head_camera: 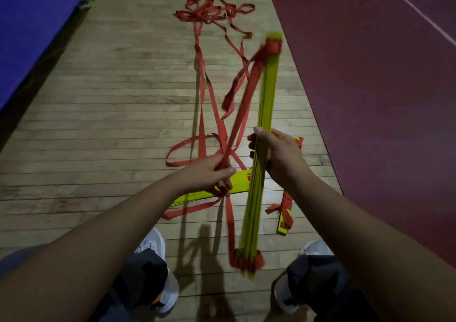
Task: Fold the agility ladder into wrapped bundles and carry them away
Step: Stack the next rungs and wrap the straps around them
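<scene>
Two white shoes [154,241] nearest, on the wooden floor [111,99], below dark trouser knees; what do the hands have?
— The right hand [278,154] is clamped round the middle of a stack of yellow rungs [265,99], held off the floor and leaning a little to the right; red loops sit at its lower end; its top end is blurred
— And the left hand [212,173]?
— Its fingers are curled tight on red straps [243,114] that run up to the stack's top end and trail down to the floor
— What lies under them?
— More yellow rungs [197,194] flat on the boards just beneath the left hand; to the right a wrapped bundle [286,205], yellow bound in red, lies on the floor under the right arm
— Further out?
— Loose strap runs away into a tangled heap [212,10]; a blue mat [37,20] sits at far left; a dark red court [382,99] with a white line [419,13] fills the right
</scene>
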The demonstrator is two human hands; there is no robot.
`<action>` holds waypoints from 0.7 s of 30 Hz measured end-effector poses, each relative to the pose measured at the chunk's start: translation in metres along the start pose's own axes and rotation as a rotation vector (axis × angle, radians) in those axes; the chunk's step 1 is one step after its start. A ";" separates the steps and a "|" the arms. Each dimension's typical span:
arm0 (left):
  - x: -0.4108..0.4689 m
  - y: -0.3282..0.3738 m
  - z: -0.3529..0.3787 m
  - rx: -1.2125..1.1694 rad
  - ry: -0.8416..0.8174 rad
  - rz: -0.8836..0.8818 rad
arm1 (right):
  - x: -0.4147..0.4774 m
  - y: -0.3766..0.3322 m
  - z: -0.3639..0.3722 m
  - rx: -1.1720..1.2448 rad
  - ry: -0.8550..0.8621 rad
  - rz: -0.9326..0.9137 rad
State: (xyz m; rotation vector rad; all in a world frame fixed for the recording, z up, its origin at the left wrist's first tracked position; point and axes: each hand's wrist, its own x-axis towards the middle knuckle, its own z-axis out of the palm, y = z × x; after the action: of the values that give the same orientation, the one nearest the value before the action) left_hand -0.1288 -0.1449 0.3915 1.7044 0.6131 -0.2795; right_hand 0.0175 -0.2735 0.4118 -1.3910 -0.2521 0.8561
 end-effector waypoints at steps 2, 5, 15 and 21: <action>-0.001 -0.005 0.012 0.059 -0.046 0.008 | 0.005 -0.004 0.001 0.172 0.079 0.020; -0.004 -0.008 0.030 0.222 -0.033 0.085 | 0.010 -0.006 -0.002 0.328 0.145 0.045; 0.003 -0.010 0.012 0.396 0.321 0.186 | 0.018 -0.003 -0.023 0.262 0.189 0.185; -0.002 -0.002 -0.011 0.706 0.346 0.221 | 0.003 -0.012 -0.032 -0.474 0.026 0.352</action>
State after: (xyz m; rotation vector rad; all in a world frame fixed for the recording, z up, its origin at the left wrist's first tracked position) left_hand -0.1330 -0.1343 0.3937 2.5153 0.6054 -0.0336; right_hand 0.0441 -0.2949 0.4152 -1.9248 -0.1995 1.1128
